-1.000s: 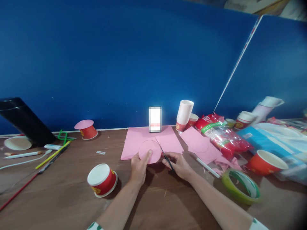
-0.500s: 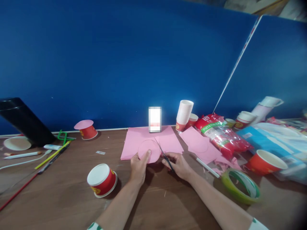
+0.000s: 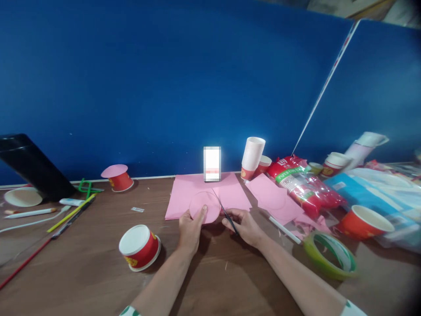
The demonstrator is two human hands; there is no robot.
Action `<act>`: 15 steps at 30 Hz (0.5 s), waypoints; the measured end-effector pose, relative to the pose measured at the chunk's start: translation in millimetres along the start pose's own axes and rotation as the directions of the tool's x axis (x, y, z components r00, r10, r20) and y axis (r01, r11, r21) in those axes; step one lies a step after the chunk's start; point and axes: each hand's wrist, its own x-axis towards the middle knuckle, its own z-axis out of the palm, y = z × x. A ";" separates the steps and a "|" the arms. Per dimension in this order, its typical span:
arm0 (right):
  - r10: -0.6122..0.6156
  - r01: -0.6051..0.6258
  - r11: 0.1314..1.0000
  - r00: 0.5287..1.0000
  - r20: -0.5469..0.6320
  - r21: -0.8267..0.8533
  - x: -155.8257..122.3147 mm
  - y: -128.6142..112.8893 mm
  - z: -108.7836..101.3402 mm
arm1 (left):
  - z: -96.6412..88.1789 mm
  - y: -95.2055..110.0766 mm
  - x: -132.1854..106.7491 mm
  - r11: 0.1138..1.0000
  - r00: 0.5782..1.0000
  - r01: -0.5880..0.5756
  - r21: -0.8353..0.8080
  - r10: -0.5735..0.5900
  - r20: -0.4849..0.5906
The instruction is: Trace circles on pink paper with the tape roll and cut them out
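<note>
My left hand (image 3: 190,230) pinches a round pink paper disc (image 3: 204,206), thumb on top, just above the table. Beside it my right hand (image 3: 245,226) is closed round the handles of a pair of black scissors (image 3: 225,212), whose blades point up and away along the disc's right edge. Under and behind the disc lies a pink paper sheet (image 3: 187,191). A red paper cup (image 3: 140,247) stands upside down to the left of my left forearm.
A green tape roll (image 3: 330,256), a white pen (image 3: 284,229), pink offcuts (image 3: 276,197), a red cup (image 3: 363,222), a cup stack (image 3: 252,156) and a red packet (image 3: 301,184) crowd the right. Left: a pink-topped cup (image 3: 116,176), pencils (image 3: 70,213), a black box (image 3: 29,164).
</note>
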 end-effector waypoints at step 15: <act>0.005 -0.005 1.000 1.000 -0.002 -0.002 0.7 2.5 -1.0 | 0.6 1.8 -1.2 1.000 1.000 -0.011 0.007 0.011 0.010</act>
